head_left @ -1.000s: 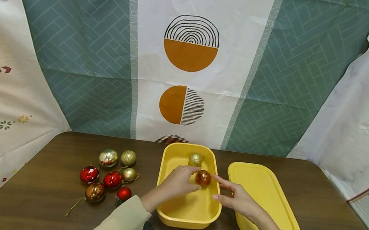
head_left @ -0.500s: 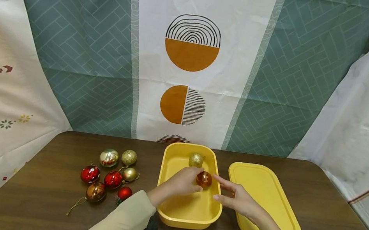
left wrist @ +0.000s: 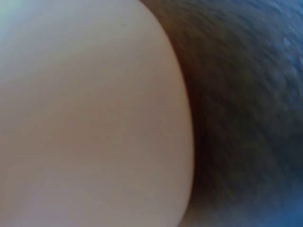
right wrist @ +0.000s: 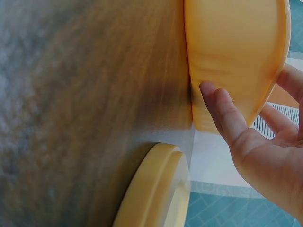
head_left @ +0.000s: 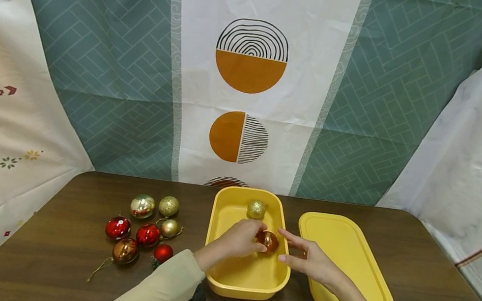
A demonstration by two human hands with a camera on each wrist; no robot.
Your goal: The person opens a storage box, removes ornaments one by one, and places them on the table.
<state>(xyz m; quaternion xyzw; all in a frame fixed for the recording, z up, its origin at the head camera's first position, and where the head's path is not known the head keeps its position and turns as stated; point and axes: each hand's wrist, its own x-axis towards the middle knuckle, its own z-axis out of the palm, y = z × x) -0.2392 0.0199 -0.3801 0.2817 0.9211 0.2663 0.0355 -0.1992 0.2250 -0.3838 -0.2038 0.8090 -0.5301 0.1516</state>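
In the head view, my left hand [head_left: 240,238] reaches into a yellow plastic box [head_left: 244,291]. Its thumb and fingers hold a shiny copper Christmas ball [head_left: 271,243] low in the box. Behind that ball lies a gold glitter ball [head_left: 256,209]. My right hand [head_left: 310,263] is at the box's right rim with fingers spread and relaxed. In the right wrist view, some fingertips [right wrist: 207,90] are by the box's outer wall, and others reach to its rim. The left wrist view is blurred, mostly skin, so the ball is hidden there.
Left of the box lie several ornaments: red balls [head_left: 117,227], another copper ball [head_left: 125,251] with a cord, and gold balls [head_left: 142,206]. A yellow lid [head_left: 346,258] lies flat to the right. Patterned cloth [head_left: 249,95] hangs behind the dark wooden table [head_left: 56,248].
The copper ball has shifted slightly right and toward me, and sits lower within the box. My left hand has moved a little to the right with it. My right hand has hardly moved.
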